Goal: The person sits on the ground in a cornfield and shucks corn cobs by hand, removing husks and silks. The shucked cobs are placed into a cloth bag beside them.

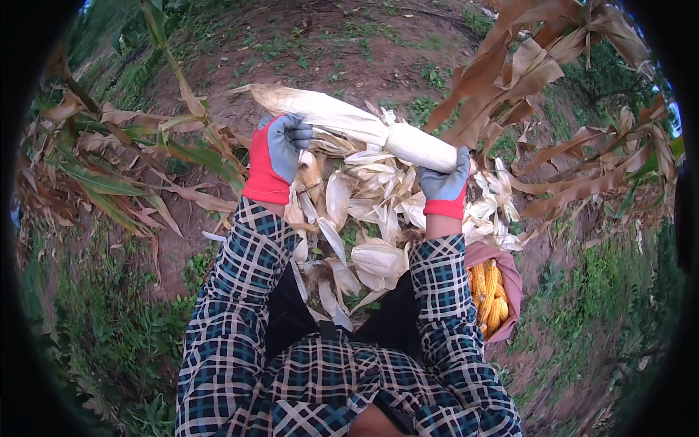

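Note:
A long ear of corn in its pale dry husk (pixel 421 148) is held up slantwise between my hands, its pointed brownish tip at the upper left and its thick end at the lower right. My left hand (pixel 285 140), in a grey glove with a red cuff, is closed on the husk near the tip, fingers curled. At the thick end my right hand (pixel 446 179), gloved alike, grips from below with the thumb up. Across the middle of the ear the husk shows a break or fold. No yellow kernels show on it.
Below the ear lies a heap of stripped husks (pixel 378 258). A pinkish sack (pixel 514 290) of bare yellow cobs (pixel 489 295) stands at my right. Cornstalks with dry leaves rise at left (pixel 186 91) and right (pixel 502 80). Bare soil (pixel 291 47) stretches beyond, with weeds around.

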`<act>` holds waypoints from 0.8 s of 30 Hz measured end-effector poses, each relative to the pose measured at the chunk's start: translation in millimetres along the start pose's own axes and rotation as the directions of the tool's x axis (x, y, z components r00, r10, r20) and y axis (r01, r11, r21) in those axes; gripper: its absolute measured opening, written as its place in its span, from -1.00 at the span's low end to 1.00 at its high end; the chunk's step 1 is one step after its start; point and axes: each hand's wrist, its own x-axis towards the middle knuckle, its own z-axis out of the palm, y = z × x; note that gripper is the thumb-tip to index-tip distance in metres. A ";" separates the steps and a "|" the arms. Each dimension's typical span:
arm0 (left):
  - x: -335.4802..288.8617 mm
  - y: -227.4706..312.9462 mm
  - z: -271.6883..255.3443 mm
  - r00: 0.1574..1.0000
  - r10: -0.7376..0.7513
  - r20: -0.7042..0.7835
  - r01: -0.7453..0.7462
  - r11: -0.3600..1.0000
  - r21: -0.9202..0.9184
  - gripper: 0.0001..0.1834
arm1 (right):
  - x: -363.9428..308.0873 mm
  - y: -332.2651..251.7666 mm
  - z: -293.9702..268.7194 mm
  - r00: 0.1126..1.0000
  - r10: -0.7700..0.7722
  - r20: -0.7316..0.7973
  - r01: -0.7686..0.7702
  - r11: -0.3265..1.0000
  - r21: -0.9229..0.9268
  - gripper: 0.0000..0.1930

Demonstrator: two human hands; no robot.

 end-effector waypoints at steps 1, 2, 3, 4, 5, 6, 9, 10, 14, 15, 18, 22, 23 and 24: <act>4.8 -6.1 -7.5 1.000 0.011 0.019 -0.011 1.000 -0.006 -0.83 | -3.6 -0.4 1.7 0.999 -0.001 0.043 0.004 0.998 -0.066 -0.63; 7.1 -10.2 -6.1 0.999 0.014 0.046 -0.013 1.000 -0.011 -0.80 | -1.3 -1.0 -1.5 0.998 -0.056 0.041 0.060 0.994 -0.091 -0.61; 9.2 -12.7 -5.6 0.997 0.017 0.074 -0.015 1.000 -0.016 -0.77 | 3.3 -0.2 -6.3 0.993 -0.111 0.039 0.115 0.987 -0.116 -0.59; 10.6 -16.7 -4.3 0.994 0.015 0.108 -0.011 0.999 -0.038 -0.74 | 7.4 1.6 -10.2 0.986 -0.165 0.038 0.169 0.976 -0.141 -0.58; 3.3 -21.5 14.6 0.989 0.004 0.146 0.005 0.998 -0.065 -0.70 | 17.1 -1.6 -25.4 0.994 -0.105 0.020 0.107 0.988 -0.111 -0.55; -5.8 -23.2 26.9 0.985 0.009 0.175 0.007 0.996 -0.092 -0.66 | 13.9 -0.5 -23.3 0.999 -0.038 -0.028 0.035 0.995 -0.089 -0.55; -36.6 -35.2 56.1 0.945 -0.115 0.306 0.035 0.966 0.254 -0.43 | 3.5 10.6 -17.0 0.977 0.097 -0.190 -0.111 0.992 -0.062 -0.54; -43.7 -39.0 65.9 0.930 -0.139 0.340 -0.005 0.921 0.389 -0.36 | 1.3 11.2 -15.5 0.978 0.096 -0.185 -0.114 0.990 -0.086 -0.53; -45.0 -66.8 54.2 0.862 -0.058 0.504 -0.331 0.689 0.645 0.02 | -21.0 22.4 -4.4 0.980 0.155 -0.125 -0.177 0.967 -0.185 -0.46; -43.5 -69.4 53.1 0.860 -0.081 0.503 -0.318 0.686 0.655 0.07 | -33.3 25.3 2.0 0.967 0.237 -0.091 -0.250 0.951 -0.182 -0.43; -47.8 -82.5 61.3 0.861 -0.007 0.509 -0.359 0.700 0.617 0.06 | -55.3 41.1 -2.4 0.892 0.452 -0.009 -0.442 0.867 -0.231 -0.37; -42.7 -81.6 70.5 0.847 0.102 0.522 -0.455 0.646 0.613 -0.04 | -52.6 50.2 -17.3 0.721 0.673 0.164 -0.660 0.740 -0.131 -0.52; -40.8 -78.0 69.6 0.863 0.120 0.491 -0.448 0.630 0.634 -0.05 | -53.5 51.9 -16.0 0.683 0.706 0.186 -0.689 0.708 -0.155 -0.55; -38.5 -73.9 68.3 0.877 0.138 0.460 -0.440 0.616 0.654 -0.07 | -55.4 48.0 -15.3 0.701 0.703 0.123 -0.629 0.690 -0.358 -0.54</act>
